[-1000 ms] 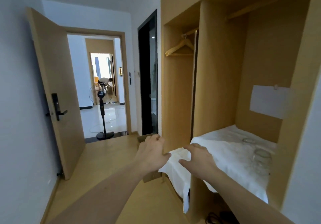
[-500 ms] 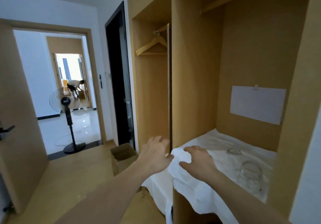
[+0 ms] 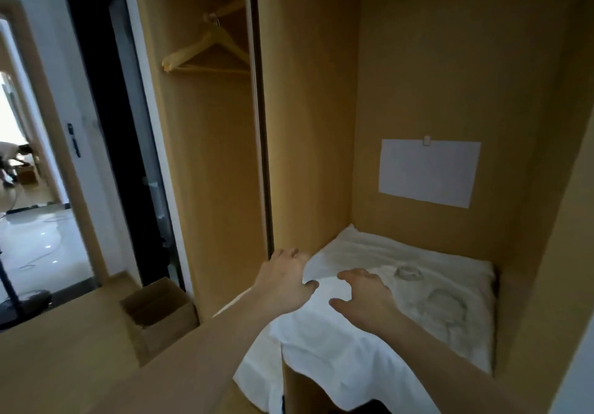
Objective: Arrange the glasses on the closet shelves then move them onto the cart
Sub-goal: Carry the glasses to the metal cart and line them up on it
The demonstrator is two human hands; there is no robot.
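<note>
A white cloth (image 3: 353, 343) covers the closet shelf and hangs over its front edge. Two clear glasses stand on it: a small one (image 3: 408, 273) further back and a larger one (image 3: 446, 307) nearer the front right. My left hand (image 3: 286, 281) hovers at the cloth's left edge by the wooden partition, fingers spread and holding nothing. Over the cloth just left of the small glass is my right hand (image 3: 360, 298), fingers spread and apart from both glasses. No cart is in view.
A white sheet of paper (image 3: 427, 172) is clipped to the closet's back wall. A wooden hanger (image 3: 209, 53) hangs in the left compartment. An open cardboard box (image 3: 157, 314) sits on the floor by the closet. A person (image 3: 9, 159) bends over far through the doorway.
The view has swung right and closer to the closet shelf. Both hands have moved forward over the cloth, the right one nearer the small glass.
</note>
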